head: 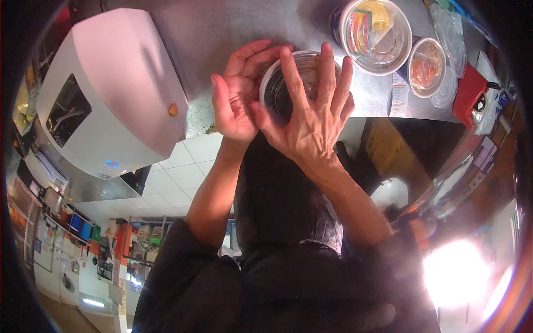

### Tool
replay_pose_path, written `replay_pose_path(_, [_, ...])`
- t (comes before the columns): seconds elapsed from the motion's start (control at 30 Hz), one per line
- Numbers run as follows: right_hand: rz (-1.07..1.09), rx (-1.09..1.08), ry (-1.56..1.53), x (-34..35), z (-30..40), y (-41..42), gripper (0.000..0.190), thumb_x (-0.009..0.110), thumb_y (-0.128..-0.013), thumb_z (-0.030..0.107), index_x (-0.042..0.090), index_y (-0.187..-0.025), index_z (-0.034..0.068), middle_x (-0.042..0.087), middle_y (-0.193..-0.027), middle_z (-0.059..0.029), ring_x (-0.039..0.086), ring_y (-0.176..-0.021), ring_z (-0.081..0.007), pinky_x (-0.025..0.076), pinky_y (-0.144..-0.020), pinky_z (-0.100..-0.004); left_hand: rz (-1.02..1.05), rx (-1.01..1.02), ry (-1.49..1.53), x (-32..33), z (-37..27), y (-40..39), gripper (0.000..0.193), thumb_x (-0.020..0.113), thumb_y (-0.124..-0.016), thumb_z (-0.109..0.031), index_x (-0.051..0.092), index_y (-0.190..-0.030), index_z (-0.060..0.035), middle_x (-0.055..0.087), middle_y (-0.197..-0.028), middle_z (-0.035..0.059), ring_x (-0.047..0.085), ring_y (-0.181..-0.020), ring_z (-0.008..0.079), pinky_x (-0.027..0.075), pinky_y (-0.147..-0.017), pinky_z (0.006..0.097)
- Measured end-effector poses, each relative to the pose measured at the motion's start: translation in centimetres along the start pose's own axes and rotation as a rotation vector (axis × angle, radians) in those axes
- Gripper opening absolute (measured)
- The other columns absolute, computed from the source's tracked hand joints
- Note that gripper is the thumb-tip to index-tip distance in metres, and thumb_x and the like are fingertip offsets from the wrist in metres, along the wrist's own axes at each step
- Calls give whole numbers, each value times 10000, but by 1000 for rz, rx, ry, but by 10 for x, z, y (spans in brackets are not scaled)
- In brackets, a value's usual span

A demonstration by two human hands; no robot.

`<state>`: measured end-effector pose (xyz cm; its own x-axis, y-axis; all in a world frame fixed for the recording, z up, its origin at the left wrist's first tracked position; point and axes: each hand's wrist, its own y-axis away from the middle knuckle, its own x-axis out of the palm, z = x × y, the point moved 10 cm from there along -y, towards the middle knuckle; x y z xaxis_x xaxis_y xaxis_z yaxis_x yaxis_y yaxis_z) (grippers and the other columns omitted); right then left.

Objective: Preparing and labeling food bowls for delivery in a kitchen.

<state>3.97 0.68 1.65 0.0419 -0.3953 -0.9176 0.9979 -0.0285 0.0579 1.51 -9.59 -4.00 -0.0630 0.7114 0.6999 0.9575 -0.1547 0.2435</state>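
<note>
A round tub with a clear plastic lid [278,89] stands on the steel counter before me, dark inside as far as I can see. My left hand [241,93] is cupped along the tub's left side, palm showing and thumb standing apart. Its fingers curve towards the far rim; whether they press on the tub is hard to tell. Over the lid my right hand [312,108] is spread palm down, fingers extended across the top and the thumb towards the left rim. Much of the lid is hidden beneath it.
Two more lidded tubs, a large one [385,50] and a smaller one [425,68], stand at right. Loose clear lids [449,39], a printed paper slip [399,95] and a red object [469,93] lie near them. A bulky white machine [120,75] occupies the left, beside the counter edge [198,132].
</note>
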Motion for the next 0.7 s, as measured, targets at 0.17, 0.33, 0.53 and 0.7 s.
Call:
replay_pose_path(0.17, [-18, -19, 151, -1, 8, -4, 740, 617, -822, 632, 468, -1485, 336, 301, -1600, -152, 253, -1439, -493, 249, -1048, -622, -42, 31, -22, 0, -3, -2, 825, 182, -1010, -643, 304, -1436, 53, 499, -1406, 270, 509, -1292, 348, 389, -1100, 437])
replay_pose_path(0.33, [-14, -31, 144, -1, 10, -9, 791, 602, -819, 588, 467, -1494, 199, 347, -1579, -175, 255, -1442, -500, 207, -1101, -648, -75, 70, -61, -2, -6, -2, 626, 319, -1061, -469, 345, -1424, 41, 522, -1399, 242, 533, -1271, 314, 400, -1091, 411])
replay_pose_path(0.53, [-48, -37, 12, -2, -5, -7, 863, 606, -803, 456, 393, -1477, -39, 346, -1557, -231, 291, -1438, -487, 218, -1142, -603, -112, 31, -537, 3, -4, -8, 189, 573, -982, -19, 689, -1115, 47, 728, -1049, 118, 652, -958, 117, 515, -872, 262])
replay_pose_path(0.7, [-129, -39, -116, -12, -19, 8, 820, 575, -828, 351, 344, -1465, -111, 336, -1532, -304, 318, -1424, -483, 237, -1157, -570, -108, -34, -836, 17, -10, -16, 224, 510, -1027, -48, 695, -1144, -3, 715, -1035, 53, 632, -957, 102, 507, -856, 260])
